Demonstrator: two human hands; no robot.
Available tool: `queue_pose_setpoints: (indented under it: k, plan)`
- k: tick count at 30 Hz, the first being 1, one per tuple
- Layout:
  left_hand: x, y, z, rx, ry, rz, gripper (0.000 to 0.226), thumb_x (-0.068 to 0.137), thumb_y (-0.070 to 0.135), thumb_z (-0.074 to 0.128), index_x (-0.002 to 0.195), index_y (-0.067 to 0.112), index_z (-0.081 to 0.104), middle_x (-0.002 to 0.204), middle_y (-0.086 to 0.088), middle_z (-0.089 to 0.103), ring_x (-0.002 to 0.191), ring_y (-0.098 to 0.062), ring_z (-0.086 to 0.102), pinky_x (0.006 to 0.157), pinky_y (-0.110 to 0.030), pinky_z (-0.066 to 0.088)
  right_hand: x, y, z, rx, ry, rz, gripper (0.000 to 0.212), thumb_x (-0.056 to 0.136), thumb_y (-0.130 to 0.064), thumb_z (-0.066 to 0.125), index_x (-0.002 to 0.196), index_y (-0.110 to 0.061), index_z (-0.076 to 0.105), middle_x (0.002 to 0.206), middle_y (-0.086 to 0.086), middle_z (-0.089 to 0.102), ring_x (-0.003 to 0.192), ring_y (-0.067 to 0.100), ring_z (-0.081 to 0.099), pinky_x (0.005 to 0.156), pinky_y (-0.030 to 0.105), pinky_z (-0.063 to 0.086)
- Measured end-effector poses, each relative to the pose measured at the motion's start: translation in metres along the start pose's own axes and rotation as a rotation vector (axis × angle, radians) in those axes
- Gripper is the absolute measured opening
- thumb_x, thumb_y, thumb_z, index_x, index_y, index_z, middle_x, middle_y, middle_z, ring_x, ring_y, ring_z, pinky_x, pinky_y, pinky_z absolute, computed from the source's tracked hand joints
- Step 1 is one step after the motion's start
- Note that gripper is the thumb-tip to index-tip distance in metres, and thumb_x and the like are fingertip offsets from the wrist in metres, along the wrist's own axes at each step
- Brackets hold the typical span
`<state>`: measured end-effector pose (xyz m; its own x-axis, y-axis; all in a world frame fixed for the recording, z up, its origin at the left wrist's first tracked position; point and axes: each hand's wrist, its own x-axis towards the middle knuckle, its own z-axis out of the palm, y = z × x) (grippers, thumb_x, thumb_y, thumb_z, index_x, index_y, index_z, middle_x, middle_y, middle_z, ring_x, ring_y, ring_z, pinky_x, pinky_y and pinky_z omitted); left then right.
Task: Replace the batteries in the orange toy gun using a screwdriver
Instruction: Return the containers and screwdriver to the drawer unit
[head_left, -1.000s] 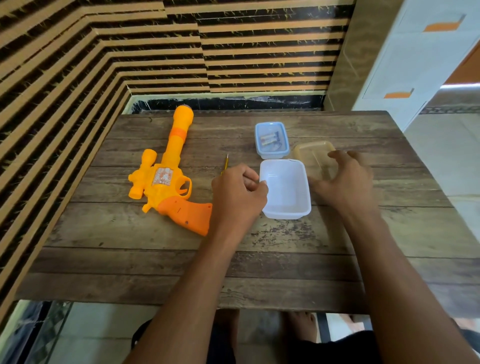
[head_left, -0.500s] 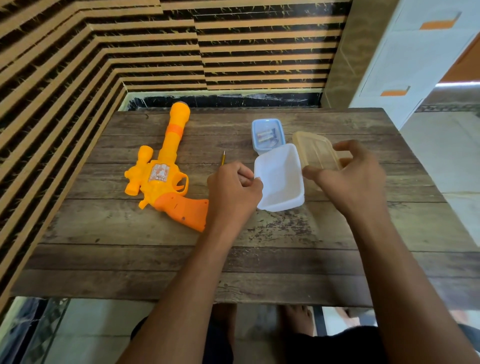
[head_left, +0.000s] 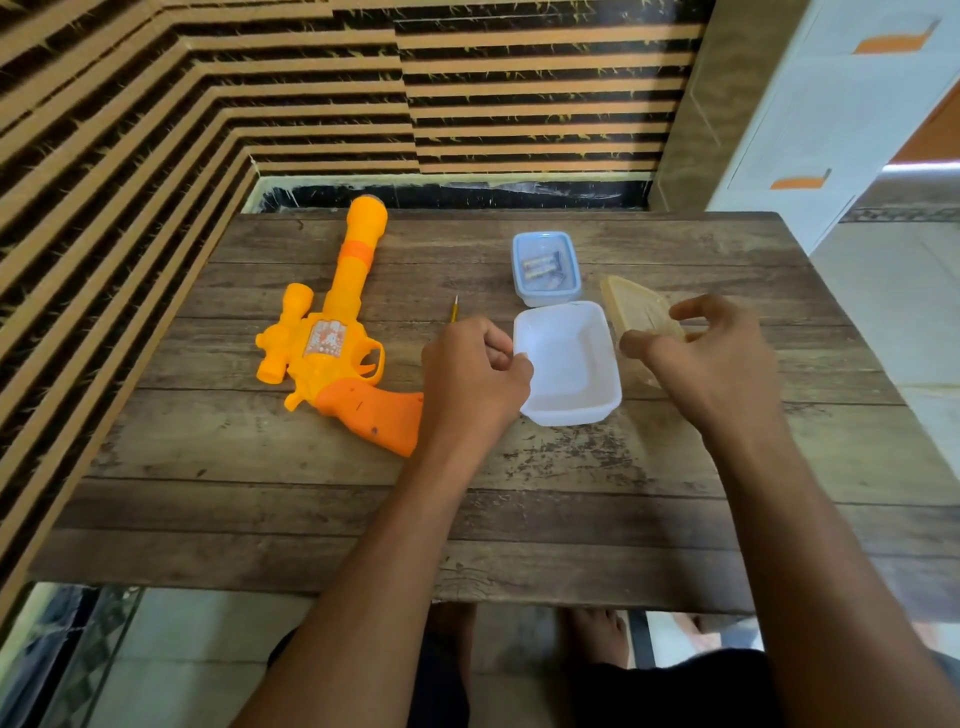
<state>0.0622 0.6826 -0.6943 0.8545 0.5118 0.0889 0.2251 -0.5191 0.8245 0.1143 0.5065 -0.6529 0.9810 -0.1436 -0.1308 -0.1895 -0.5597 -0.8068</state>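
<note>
On the left half of the wooden table (head_left: 311, 509) lies the orange toy gun (head_left: 332, 353), flat on its side. Its barrel points away toward the striped wall (head_left: 208, 104), and the darker grip is toward the near edge, angled right. The grip's end sits just beside the left hand (head_left: 472, 379), partly behind the wrist.

The screwdriver (head_left: 455, 312) shows only as a thin yellow shaft w/ a metal tip sticking out beyond the knuckles. The rest is hidden, so can't tell if the hand touches it.

The left hand's fingers are curled, pinching the left rim of a white tub (head_left: 569, 364), which is open-topped and sits near mid-table. Right of the tub, the right hand (head_left: 711, 358) grasps a tan see-through lid (head_left: 639, 312) btwn thumb & fingers. The lid is tipped up at a slant, its near part behind the hand.

Just beyond the tub, close to its far rim, is a small box (head_left: 545, 291) w/ a blue lid, batteries (head_left: 540, 266) visible inside.

Far right, off the table, stands a white cabinet (head_left: 831, 104) w/ orange handles. Below the table's near edge are the person's bare feet (head_left: 592, 629) on tiled floor.
</note>
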Motion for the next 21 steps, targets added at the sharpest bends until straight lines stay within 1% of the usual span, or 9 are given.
queue_pose_setpoints:
  k: [4, 7, 10, 12, 14, 16, 17, 19, 21]
  plan:
    - [0.000, 0.001, 0.001, 0.003, 0.000, 0.016, 0.014, 0.084, 0.009, 0.081, 0.078, 0.013, 0.068, 0.061, 0.011, 0.060, 0.060, -0.003, 0.061, 0.060, -0.024, 0.051, -0.001, -0.003, -0.001, -0.027, 0.026, -0.057, 0.063, 0.068, -0.043, 0.081, 0.126, -0.023, 0.063, 0.115, 0.005, 0.070, 0.104, 0.029, 0.067, 0.090, 0.045, 0.057]
    - [-0.001, 0.000, 0.003, -0.029, -0.010, 0.018, 0.013, 0.086, 0.010, 0.080, 0.079, 0.011, 0.068, 0.063, 0.006, 0.065, 0.060, -0.012, 0.069, 0.061, -0.036, 0.061, -0.002, -0.004, 0.002, -0.063, -0.079, -0.066, 0.063, 0.071, -0.039, 0.086, 0.127, -0.026, 0.061, 0.118, 0.004, 0.069, 0.104, 0.027, 0.066, 0.081, 0.037, 0.050]
    - [-0.001, -0.001, 0.004, -0.093, -0.019, 0.004, 0.019, 0.096, 0.014, 0.074, 0.079, 0.009, 0.066, 0.064, -0.002, 0.069, 0.051, -0.015, 0.070, 0.049, -0.034, 0.058, -0.002, -0.004, 0.007, -0.133, -0.202, -0.084, 0.079, 0.063, -0.044, 0.094, 0.132, -0.027, 0.059, 0.123, 0.003, 0.068, 0.109, 0.025, 0.064, 0.080, 0.034, 0.046]
    - [-0.001, 0.000, 0.004, -0.112, -0.006, 0.004, 0.027, 0.100, 0.024, 0.071, 0.077, 0.010, 0.066, 0.063, -0.004, 0.069, 0.052, -0.017, 0.070, 0.050, -0.038, 0.059, -0.002, -0.005, 0.006, -0.165, -0.210, -0.110, 0.093, 0.057, -0.052, 0.098, 0.136, -0.025, 0.059, 0.124, 0.003, 0.067, 0.112, 0.024, 0.064, 0.081, 0.034, 0.047]
    - [-0.001, 0.002, 0.002, -0.124, -0.011, 0.010, 0.031, 0.101, 0.030, 0.071, 0.078, 0.010, 0.066, 0.063, -0.002, 0.069, 0.052, -0.017, 0.071, 0.052, -0.042, 0.062, -0.002, -0.005, 0.005, -0.177, -0.211, -0.133, 0.097, 0.054, -0.057, 0.098, 0.136, -0.024, 0.059, 0.110, -0.001, 0.070, 0.107, 0.022, 0.065, 0.079, 0.033, 0.047]
    - [-0.003, 0.005, 0.002, -0.147, -0.032, 0.014, 0.030, 0.100, 0.030, 0.073, 0.082, 0.007, 0.067, 0.061, -0.002, 0.069, 0.047, -0.013, 0.069, 0.049, -0.037, 0.061, -0.001, -0.003, 0.008, -0.164, -0.223, -0.121, 0.090, 0.059, -0.055, 0.097, 0.136, -0.022, 0.061, 0.097, -0.003, 0.068, 0.097, 0.021, 0.066, 0.073, 0.033, 0.047]
    - [-0.004, 0.006, 0.002, -0.153, -0.040, 0.014, 0.029, 0.100, 0.028, 0.074, 0.083, 0.005, 0.068, 0.060, -0.001, 0.068, 0.045, -0.011, 0.067, 0.048, -0.033, 0.060, 0.000, -0.002, 0.009, -0.157, -0.218, -0.114, 0.084, 0.065, -0.052, 0.095, 0.135, -0.021, 0.063, 0.099, 0.000, 0.070, 0.095, 0.021, 0.067, 0.072, 0.032, 0.047]
    - [-0.005, 0.007, 0.002, -0.137, -0.045, 0.008, 0.024, 0.098, 0.023, 0.077, 0.085, 0.004, 0.068, 0.060, 0.000, 0.069, 0.043, -0.009, 0.066, 0.047, -0.029, 0.058, 0.003, 0.003, 0.014, -0.155, -0.185, -0.121, 0.064, 0.078, -0.046, 0.089, 0.130, -0.018, 0.067, 0.102, 0.005, 0.073, 0.093, 0.022, 0.069, 0.069, 0.030, 0.045]
    - [-0.004, 0.006, 0.002, -0.130, -0.051, -0.025, 0.020, 0.096, 0.019, 0.079, 0.087, 0.004, 0.069, 0.061, 0.000, 0.070, 0.043, -0.009, 0.066, 0.047, -0.028, 0.058, 0.005, 0.005, 0.017, -0.158, -0.157, -0.155, 0.043, 0.087, -0.038, 0.083, 0.122, -0.015, 0.071, 0.095, 0.003, 0.072, 0.090, 0.022, 0.069, 0.064, 0.028, 0.041]
